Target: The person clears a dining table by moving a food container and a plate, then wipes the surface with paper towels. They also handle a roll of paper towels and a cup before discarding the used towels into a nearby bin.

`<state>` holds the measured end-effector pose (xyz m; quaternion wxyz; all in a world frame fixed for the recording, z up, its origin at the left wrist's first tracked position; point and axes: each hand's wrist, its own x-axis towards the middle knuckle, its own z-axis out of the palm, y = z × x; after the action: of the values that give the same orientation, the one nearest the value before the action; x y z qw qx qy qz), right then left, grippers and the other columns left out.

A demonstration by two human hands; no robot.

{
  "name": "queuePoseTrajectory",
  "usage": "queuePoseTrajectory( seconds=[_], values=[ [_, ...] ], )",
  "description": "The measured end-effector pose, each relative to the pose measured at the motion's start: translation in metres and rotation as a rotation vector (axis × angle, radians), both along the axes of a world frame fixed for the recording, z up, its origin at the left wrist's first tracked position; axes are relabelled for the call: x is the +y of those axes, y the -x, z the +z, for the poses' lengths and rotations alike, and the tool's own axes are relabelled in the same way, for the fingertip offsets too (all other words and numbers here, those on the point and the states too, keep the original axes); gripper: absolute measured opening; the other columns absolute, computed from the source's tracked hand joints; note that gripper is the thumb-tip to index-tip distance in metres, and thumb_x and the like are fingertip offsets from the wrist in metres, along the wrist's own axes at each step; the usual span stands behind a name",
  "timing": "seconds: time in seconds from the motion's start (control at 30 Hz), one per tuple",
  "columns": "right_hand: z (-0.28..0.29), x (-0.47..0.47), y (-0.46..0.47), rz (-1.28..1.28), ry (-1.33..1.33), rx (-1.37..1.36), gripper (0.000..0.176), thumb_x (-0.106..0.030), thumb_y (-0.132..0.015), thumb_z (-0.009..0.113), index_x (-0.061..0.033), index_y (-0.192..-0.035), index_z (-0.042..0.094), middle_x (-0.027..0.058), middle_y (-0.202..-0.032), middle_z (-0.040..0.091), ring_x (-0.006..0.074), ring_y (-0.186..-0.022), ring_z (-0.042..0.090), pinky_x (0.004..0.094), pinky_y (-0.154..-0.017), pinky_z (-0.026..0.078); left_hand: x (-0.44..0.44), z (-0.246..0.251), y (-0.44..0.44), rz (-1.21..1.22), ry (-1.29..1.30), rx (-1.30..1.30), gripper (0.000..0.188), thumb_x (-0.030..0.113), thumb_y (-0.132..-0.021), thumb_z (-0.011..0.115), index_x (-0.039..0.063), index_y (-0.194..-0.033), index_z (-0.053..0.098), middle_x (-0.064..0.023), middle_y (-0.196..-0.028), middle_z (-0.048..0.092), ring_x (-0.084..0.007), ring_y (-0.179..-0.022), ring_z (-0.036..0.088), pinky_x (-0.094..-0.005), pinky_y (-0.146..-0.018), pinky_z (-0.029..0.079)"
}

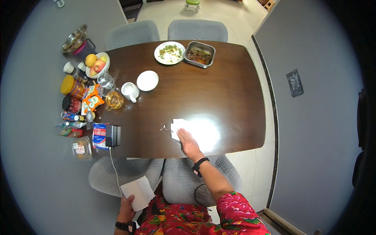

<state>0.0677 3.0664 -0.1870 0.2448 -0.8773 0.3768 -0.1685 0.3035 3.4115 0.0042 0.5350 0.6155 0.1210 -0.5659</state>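
Observation:
My right hand [189,144] lies palm down on a white paper sheet [175,131], pressing it flat on the dark wooden table [235,97] near its front edge. Just left of the sheet is a small wet spot [164,127], and bright glare hides the sheet's right side. Low at the left, in front of the chairs, my left hand [127,207] holds a white roll or stack of paper [138,193] by its side. A white mug [130,90] and a white saucer or lid [147,80] stand farther back on the table.
At the back are a plate with chopped greens [169,53] and a metal tray of food [200,54]. Along the left stand a fruit bowl [97,65], a glass mug of amber liquid [114,100], several jars and packets. A white cable [114,170] hangs down; grey chairs [179,182] border the front.

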Motion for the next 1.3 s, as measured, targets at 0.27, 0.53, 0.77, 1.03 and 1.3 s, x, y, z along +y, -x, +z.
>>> queuePoseTrajectory(
  seconds=[0.27, 0.53, 0.77, 1.03, 1.3],
  values=[
    [-0.001, -0.036, 0.093, -0.243, 0.087, 0.002, 0.049, 0.000, -0.093, 0.049, 0.0020, -0.141, 0.056, 0.0192, -0.150, 0.055, 0.0322, -0.145, 0.047, 0.0451, -0.121, 0.035, -0.009, -0.002, 0.012, -0.022, 0.049, -0.016, 0.055, 0.011, -0.090, 0.068, -0.001, -0.140, 0.047, -0.0164, -0.126, 0.065, -0.0331, -0.112, 0.068, -0.0469, -0.099, 0.057],
    [0.000, -0.071, 0.217, -0.522, 0.142, 0.089, 0.051, 0.005, -0.092, 0.045, 0.0008, -0.141, 0.057, 0.0220, -0.150, 0.054, 0.0352, -0.144, 0.048, 0.0439, -0.121, 0.037, -0.032, -0.009, 0.033, -0.099, -0.031, -0.068, 0.054, 0.013, -0.092, 0.066, -0.002, -0.140, 0.045, -0.0178, -0.124, 0.065, -0.0341, -0.109, 0.069, -0.0490, -0.096, 0.058],
    [0.013, -0.099, 0.299, -0.688, 0.381, -0.103, 0.055, 0.018, -0.081, 0.044, 0.0061, -0.131, 0.061, 0.0277, -0.139, 0.060, 0.0445, -0.136, 0.053, 0.0487, -0.117, 0.042, -0.054, -0.003, 0.043, -0.209, -0.062, -0.069, 0.052, 0.014, -0.093, 0.067, -0.002, -0.138, 0.048, -0.0173, -0.123, 0.065, -0.0323, -0.107, 0.069, -0.0481, -0.094, 0.058],
    [-0.004, -0.117, 0.355, -0.802, 0.137, 0.190, 0.053, 0.007, -0.086, 0.049, 0.0098, -0.139, 0.054, 0.0304, -0.151, 0.049, 0.0454, -0.148, 0.038, 0.0535, -0.123, 0.029, -0.056, -0.010, 0.042, -0.269, -0.106, -0.109, 0.047, 0.018, -0.097, 0.065, 0.000, -0.139, 0.051, -0.0145, -0.122, 0.066, -0.0297, -0.108, 0.067, -0.0445, -0.094, 0.057],
    [-0.038, -0.067, 0.284, -0.918, 0.339, 0.074, 0.054, 0.001, -0.093, 0.047, 0.0109, -0.146, 0.046, 0.0327, -0.153, 0.044, 0.0490, -0.146, 0.038, 0.0580, -0.122, 0.027, -0.051, -0.011, 0.034, -0.252, -0.009, -0.025, 0.054, 0.020, -0.098, 0.065, 0.000, -0.144, 0.046, -0.0154, -0.128, 0.064, -0.0304, -0.113, 0.066, -0.0451, -0.097, 0.056]
  ],
)
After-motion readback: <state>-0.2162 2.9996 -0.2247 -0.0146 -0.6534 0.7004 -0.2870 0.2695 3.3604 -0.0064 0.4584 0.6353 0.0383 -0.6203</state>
